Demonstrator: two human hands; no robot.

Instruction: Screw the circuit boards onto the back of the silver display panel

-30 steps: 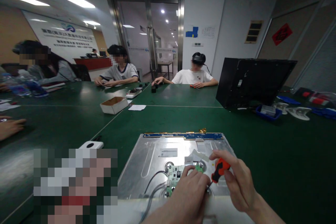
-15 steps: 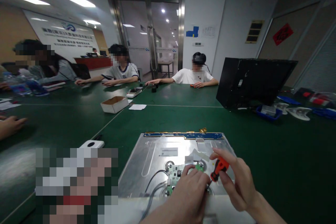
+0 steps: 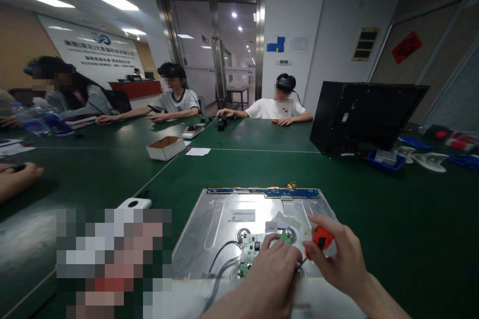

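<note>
The flat silver metal panel (image 3: 220, 222) lies on the green tabletop (image 3: 396, 219) directly before the person, its far edge lined by a narrow blue circuit strip (image 3: 239, 193). Tabletop stretches away beyond that edge and along the right side; on the left, a white device with a black disc (image 3: 136, 203) lies near, partly pixelated. The small pale-green circuit board (image 3: 249, 243) sits on the panel's near half.

The left hand (image 3: 275, 264) is palm down over the board, fingers bent; whether it pinches anything underneath cannot be told. The right hand (image 3: 342, 259) grasps the stubby orange-and-black screwdriver (image 3: 325, 238) between thumb and fingers, the tool tilted, its thin shaft slanting down beside the left fingertips. Its tip is hidden.

The panel is shiny, with pressed grooves and a printed label (image 3: 242, 215); dark and grey cables run off the board's left side.

Farther out stand an open white cardboard box (image 3: 166, 152) to the left and a large black monitor-shaped casing (image 3: 366, 114) to the right, with a blue plastic tray beside it. Other people sit across the table.
</note>
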